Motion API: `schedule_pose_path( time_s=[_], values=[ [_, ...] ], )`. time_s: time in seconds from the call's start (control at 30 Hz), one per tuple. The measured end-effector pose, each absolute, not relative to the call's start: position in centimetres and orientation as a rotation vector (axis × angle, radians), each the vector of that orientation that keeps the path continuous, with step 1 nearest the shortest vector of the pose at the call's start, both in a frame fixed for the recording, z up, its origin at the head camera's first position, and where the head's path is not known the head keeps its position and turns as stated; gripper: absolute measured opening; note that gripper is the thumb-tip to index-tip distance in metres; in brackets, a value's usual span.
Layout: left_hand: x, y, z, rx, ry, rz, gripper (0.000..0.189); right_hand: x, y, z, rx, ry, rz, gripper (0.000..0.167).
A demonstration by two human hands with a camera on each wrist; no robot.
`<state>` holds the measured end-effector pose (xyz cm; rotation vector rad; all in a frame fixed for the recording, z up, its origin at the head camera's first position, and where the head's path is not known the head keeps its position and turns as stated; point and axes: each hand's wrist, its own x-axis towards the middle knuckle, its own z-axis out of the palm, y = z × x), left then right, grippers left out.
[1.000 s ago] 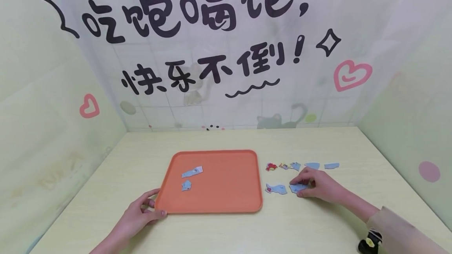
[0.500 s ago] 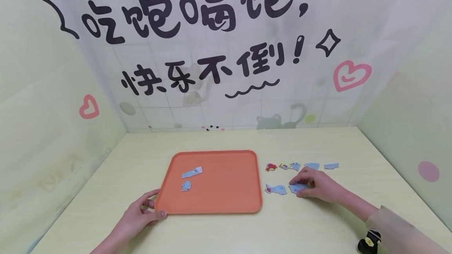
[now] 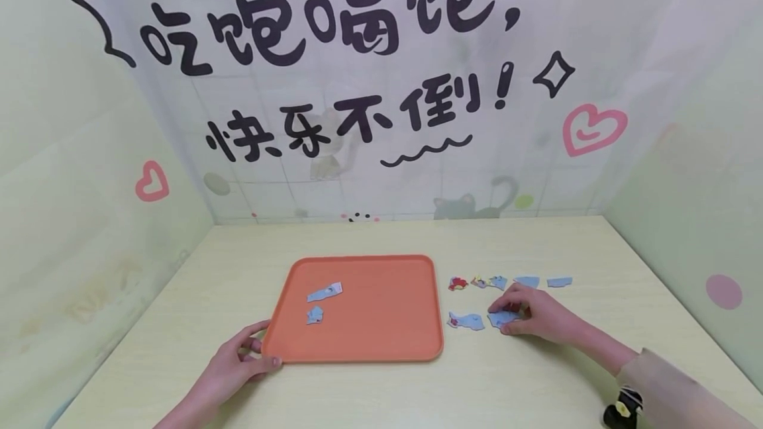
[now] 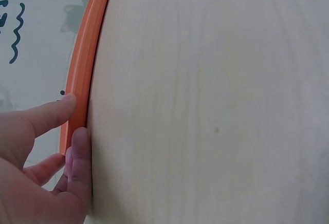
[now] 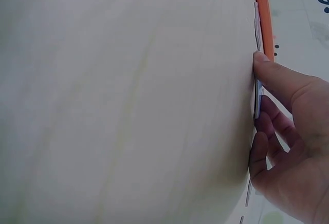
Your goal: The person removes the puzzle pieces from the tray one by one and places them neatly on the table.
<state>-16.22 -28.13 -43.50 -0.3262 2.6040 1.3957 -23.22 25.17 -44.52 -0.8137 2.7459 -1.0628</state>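
Observation:
My left hand [image 3: 237, 357] grips the front left corner of an orange tray [image 3: 381, 313], thumb at the front rim and fingers along the left side. Two light blue puzzle pieces lie on the tray's left half, a long one [image 3: 324, 292] behind a small one [image 3: 314, 315]. Right of the tray, my right hand [image 3: 539, 313] holds a blue puzzle piece [image 3: 498, 320] between thumb and fingers, low at the tabletop. Fingers cover that piece's right part. In the right wrist view the piece [image 5: 257, 98] shows edge-on beside the thumb.
A blue piece with a red patch [image 3: 467, 321] lies between tray and right hand. Behind it runs a row of several pieces, from a red one [image 3: 457, 283] to a plain blue strip [image 3: 559, 281]. Printed cloth walls [image 3: 381, 190] close off the table's back and sides.

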Motion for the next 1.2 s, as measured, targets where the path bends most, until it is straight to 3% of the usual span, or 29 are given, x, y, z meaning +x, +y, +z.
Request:
schedule_pose_path(
  time_s=[0.33,0.7,1.2],
  values=[
    [-16.0,-28.3,-43.5,-0.339,2.615,1.382,0.083,-23.5,25.0,-44.4,-0.873,2.737,-1.053,0.029],
    [-15.8,-28.0,-43.4,-0.323,2.609,1.405,0.083,-24.4,24.9,-42.8,-0.942,2.811,-0.887,0.051],
    [-15.9,-28.0,-43.3,-0.349,2.581,1.45,0.082,-27.9,17.8,-40.1,-1.166,2.761,-0.948,0.048]
  ],
)
